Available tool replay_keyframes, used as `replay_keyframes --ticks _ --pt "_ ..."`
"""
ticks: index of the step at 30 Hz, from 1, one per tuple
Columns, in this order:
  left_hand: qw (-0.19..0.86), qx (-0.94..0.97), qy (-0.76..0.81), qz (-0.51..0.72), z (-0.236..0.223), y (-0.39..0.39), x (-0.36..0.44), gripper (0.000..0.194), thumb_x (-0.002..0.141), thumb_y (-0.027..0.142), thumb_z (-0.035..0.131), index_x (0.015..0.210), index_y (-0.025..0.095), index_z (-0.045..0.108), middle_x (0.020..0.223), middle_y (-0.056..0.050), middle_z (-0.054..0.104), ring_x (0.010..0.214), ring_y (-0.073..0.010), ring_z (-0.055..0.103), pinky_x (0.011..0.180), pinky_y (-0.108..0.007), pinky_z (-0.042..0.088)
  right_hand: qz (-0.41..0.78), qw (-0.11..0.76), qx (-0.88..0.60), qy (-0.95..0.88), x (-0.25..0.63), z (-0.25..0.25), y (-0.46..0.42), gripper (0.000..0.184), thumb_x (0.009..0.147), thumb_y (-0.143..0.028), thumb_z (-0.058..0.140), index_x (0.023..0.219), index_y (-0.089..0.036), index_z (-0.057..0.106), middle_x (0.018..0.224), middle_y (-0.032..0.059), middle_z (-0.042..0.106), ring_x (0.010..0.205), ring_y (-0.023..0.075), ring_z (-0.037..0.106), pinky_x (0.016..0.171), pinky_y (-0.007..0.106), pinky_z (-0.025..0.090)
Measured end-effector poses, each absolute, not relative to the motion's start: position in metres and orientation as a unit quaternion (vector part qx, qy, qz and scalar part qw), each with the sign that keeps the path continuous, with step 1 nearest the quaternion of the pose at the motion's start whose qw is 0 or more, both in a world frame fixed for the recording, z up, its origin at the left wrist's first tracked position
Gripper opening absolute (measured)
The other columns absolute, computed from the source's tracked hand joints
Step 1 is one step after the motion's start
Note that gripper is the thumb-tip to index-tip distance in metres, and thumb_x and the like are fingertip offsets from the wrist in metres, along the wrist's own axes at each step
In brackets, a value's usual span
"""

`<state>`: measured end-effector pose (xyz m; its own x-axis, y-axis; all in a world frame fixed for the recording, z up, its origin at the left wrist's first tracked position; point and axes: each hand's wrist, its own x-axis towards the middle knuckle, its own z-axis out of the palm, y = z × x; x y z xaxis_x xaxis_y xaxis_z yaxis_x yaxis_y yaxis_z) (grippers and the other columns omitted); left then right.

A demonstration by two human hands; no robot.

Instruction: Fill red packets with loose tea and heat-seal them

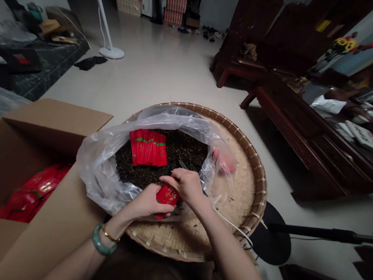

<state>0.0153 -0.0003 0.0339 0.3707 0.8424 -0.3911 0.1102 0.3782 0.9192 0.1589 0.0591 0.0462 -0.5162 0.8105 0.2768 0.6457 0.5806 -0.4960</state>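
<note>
My left hand (149,201) is closed around a small red packet (168,195) with gold print, holding it over the near edge of a clear plastic bag (97,164). My right hand (189,188) is bent over the packet's top, its fingers pinched together. A thin shiny sliver shows by those fingers, too small to name. Dark, dry loose leaves (186,151), like tea, fill the bag. On the leaves lies a fanned row of flat red packets (148,147) with green bands. Beneath the bag is a round woven bamboo tray (247,186).
To the left, an open cardboard box (58,116) holds a heap of red packets (37,190). A white cable (230,222) crosses the tray's right side. A black round stand base (272,235) is right of the tray. Dark wooden furniture (301,124) lines the right; a white lamp base (111,52) stands ahead.
</note>
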Motion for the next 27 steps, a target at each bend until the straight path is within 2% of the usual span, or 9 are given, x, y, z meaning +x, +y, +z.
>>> replay_keyframes --ticks 5,9,12,16,19,22,24,27 --pt "0.697 0.470 0.470 0.270 0.030 0.001 0.013 0.034 0.059 0.034 0.077 0.077 0.010 0.061 0.068 -0.006 0.067 0.060 -0.0170 0.061 0.056 -0.024 0.047 0.188 0.244 -0.427 -0.850 0.161 0.044 0.062 0.046 0.084 -0.051 0.057 0.053 -0.018 0.055 0.050 -0.0028 0.051 0.047 0.0084 0.041 0.050 0.023 0.025" --pt "0.744 0.365 0.457 0.323 0.028 0.005 0.017 0.057 0.059 0.058 0.075 0.086 0.009 0.061 0.076 -0.011 0.069 0.066 -0.0212 0.065 0.058 -0.025 0.049 0.195 0.249 -0.429 -0.846 0.160 0.045 0.063 0.044 0.083 -0.047 0.061 0.051 -0.018 0.052 0.049 -0.0034 0.050 0.047 0.0079 0.040 0.049 0.022 0.025" --pt "0.749 0.344 0.459 0.331 0.025 0.004 0.019 0.063 0.062 0.067 0.069 0.083 0.007 0.062 0.072 -0.014 0.069 0.060 -0.0204 0.065 0.053 -0.024 0.048 0.204 0.246 -0.432 -0.844 0.160 0.045 0.064 0.044 0.083 -0.046 0.062 0.050 -0.018 0.052 0.049 -0.0035 0.051 0.047 0.0078 0.041 0.049 0.022 0.024" --pt "0.749 0.348 0.466 0.318 0.023 0.005 0.017 0.061 0.064 0.065 0.068 0.083 0.007 0.064 0.074 -0.013 0.069 0.062 -0.0212 0.065 0.055 -0.026 0.050 0.213 0.240 -0.436 -0.841 0.160 0.043 0.064 0.043 0.083 -0.046 0.061 0.051 -0.018 0.054 0.050 -0.0031 0.052 0.048 0.0079 0.042 0.049 0.022 0.025" --pt "0.729 0.378 0.461 0.337 0.023 0.009 0.018 0.056 0.058 0.050 0.080 0.091 0.009 0.062 0.081 -0.010 0.069 0.070 -0.0211 0.066 0.061 -0.027 0.052 0.215 0.241 -0.432 -0.842 0.156 0.041 0.062 0.043 0.084 -0.046 0.061 0.052 -0.017 0.055 0.051 -0.0034 0.052 0.048 0.0077 0.041 0.050 0.022 0.025" --pt "0.715 0.392 0.461 0.351 0.025 0.012 0.020 0.054 0.048 0.036 0.088 0.088 0.010 0.062 0.081 -0.008 0.069 0.072 -0.0205 0.066 0.066 -0.027 0.053 0.228 0.255 -0.425 -0.838 0.154 0.042 0.064 0.044 0.085 -0.047 0.059 0.052 -0.017 0.053 0.051 -0.0038 0.050 0.049 0.0080 0.041 0.051 0.022 0.026" --pt "0.736 0.355 0.464 0.343 0.026 0.013 0.020 0.053 0.049 0.038 0.087 0.085 0.009 0.062 0.078 -0.010 0.068 0.070 -0.0213 0.066 0.061 -0.025 0.052 0.245 0.274 -0.448 -0.815 0.159 0.045 0.069 0.045 0.090 -0.047 0.050 0.055 -0.018 0.053 0.052 -0.0037 0.049 0.050 0.0085 0.042 0.051 0.022 0.028" --pt "0.752 0.286 0.469 0.363 0.028 0.013 0.018 0.058 0.049 0.040 0.088 0.090 0.008 0.062 0.090 -0.014 0.069 0.070 -0.0218 0.067 0.054 -0.022 0.052 0.233 0.286 -0.507 -0.779 0.175 0.046 0.076 0.041 0.097 -0.040 0.037 0.069 -0.018 0.057 0.062 -0.0012 0.055 0.059 0.0111 0.051 0.058 0.022 0.035"
